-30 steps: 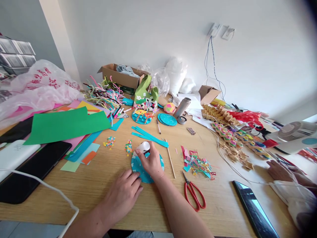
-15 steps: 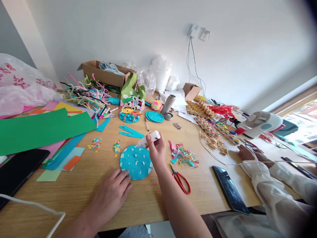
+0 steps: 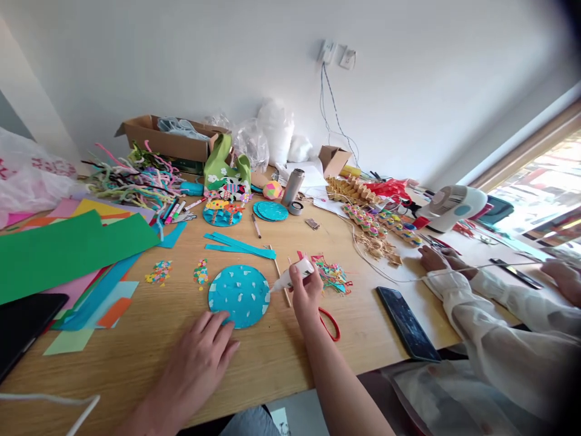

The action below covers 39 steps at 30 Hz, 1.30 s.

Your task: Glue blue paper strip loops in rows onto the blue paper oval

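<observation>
A round teal paper disc [image 3: 239,295] dotted with white blobs lies flat on the wooden table [image 3: 149,357]. My left hand [image 3: 200,358] rests open and flat on the table, its fingertips touching the disc's near edge. My right hand [image 3: 307,292] is closed around a small white glue bottle [image 3: 292,275], nozzle pointing left toward the disc's right rim. Red-handled scissors [image 3: 330,322] lie just behind my right wrist, partly hidden. A thin wooden stick [image 3: 278,272] lies beside the disc.
Confetti piles [image 3: 158,272], teal strips [image 3: 236,245], coloured paper sheets [image 3: 68,248] and pipe cleaners [image 3: 127,178] cover the left. Paper scraps [image 3: 333,275] and a phone [image 3: 406,322] lie to the right. Another person's hand [image 3: 431,259] and white sleeve [image 3: 494,327] rest there.
My right hand lifted the glue bottle off the disc and carried it to the disc's right side. The view swung rightward. My left hand stayed at the disc's near edge.
</observation>
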Each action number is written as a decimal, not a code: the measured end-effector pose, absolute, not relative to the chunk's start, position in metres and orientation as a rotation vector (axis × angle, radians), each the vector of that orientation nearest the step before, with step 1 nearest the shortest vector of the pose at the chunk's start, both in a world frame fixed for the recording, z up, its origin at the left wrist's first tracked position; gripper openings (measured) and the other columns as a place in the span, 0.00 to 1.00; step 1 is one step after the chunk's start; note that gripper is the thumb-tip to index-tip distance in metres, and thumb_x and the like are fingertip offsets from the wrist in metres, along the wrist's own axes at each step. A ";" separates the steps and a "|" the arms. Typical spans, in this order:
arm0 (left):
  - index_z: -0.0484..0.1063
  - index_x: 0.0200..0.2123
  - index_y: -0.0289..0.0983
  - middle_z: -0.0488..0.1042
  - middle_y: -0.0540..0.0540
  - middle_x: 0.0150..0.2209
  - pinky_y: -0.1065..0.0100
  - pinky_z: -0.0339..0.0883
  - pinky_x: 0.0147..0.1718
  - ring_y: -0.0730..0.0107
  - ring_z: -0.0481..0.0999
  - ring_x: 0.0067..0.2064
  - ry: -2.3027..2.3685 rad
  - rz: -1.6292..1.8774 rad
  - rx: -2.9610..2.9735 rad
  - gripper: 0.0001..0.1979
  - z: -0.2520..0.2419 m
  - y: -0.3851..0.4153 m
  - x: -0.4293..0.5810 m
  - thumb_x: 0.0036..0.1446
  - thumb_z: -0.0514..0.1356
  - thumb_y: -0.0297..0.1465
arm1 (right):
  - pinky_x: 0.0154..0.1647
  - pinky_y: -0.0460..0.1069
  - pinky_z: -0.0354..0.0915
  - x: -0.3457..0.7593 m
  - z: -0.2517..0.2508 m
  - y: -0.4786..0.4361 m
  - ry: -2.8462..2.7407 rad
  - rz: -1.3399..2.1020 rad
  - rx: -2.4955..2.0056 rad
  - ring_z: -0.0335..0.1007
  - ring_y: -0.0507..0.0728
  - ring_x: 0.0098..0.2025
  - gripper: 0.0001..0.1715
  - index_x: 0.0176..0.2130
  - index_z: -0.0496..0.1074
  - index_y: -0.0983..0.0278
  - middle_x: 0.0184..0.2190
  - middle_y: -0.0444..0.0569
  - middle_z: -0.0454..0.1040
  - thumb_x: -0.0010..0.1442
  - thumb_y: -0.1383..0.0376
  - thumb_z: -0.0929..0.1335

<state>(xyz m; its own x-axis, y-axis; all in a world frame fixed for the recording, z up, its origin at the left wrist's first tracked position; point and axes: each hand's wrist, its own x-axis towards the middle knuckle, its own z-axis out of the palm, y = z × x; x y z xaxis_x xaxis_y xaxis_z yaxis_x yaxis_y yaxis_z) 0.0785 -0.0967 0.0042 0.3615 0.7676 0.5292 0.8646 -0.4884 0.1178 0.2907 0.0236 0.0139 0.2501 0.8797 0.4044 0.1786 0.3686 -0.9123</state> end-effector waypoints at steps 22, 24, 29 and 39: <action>0.76 0.48 0.36 0.77 0.41 0.52 0.53 0.67 0.47 0.54 0.73 0.50 -1.511 -0.650 -2.539 0.14 -0.010 -0.094 0.129 0.63 0.57 0.35 | 0.23 0.44 0.56 0.289 0.014 0.020 -1.655 0.417 -1.213 0.59 0.49 0.22 0.14 0.32 0.59 0.60 0.22 0.38 0.64 0.59 0.55 0.67; 0.76 0.48 0.36 0.76 0.40 0.52 0.53 0.67 0.48 0.54 0.73 0.50 -1.509 -0.657 -2.539 0.14 -0.010 -0.094 0.129 0.64 0.57 0.35 | 0.23 0.44 0.56 0.288 0.014 0.020 -1.653 0.401 -1.219 0.59 0.49 0.22 0.14 0.32 0.60 0.60 0.22 0.38 0.65 0.59 0.55 0.67; 0.76 0.47 0.36 0.76 0.40 0.52 0.53 0.67 0.47 0.54 0.73 0.50 -1.513 -0.641 -2.556 0.14 -0.010 -0.094 0.130 0.64 0.55 0.35 | 0.23 0.44 0.56 0.287 0.015 0.020 -1.642 0.375 -1.231 0.60 0.49 0.22 0.14 0.34 0.61 0.60 0.23 0.39 0.67 0.59 0.55 0.67; 0.76 0.47 0.35 0.77 0.41 0.51 0.53 0.66 0.49 0.52 0.71 0.52 -1.497 -0.695 -2.512 0.13 -0.010 -0.095 0.131 0.62 0.59 0.33 | 0.26 0.46 0.60 0.286 0.017 0.021 -1.551 0.374 -1.261 0.61 0.50 0.23 0.15 0.33 0.60 0.60 0.24 0.40 0.65 0.59 0.53 0.67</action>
<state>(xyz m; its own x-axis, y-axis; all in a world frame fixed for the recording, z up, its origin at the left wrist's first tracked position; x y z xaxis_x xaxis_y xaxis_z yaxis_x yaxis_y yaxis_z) 0.1313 -0.0952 -0.0103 0.3995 0.7974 0.4523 0.8601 -0.4968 0.1161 0.2859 0.0206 0.0172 0.1094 0.8487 0.5174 0.5199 0.3948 -0.7576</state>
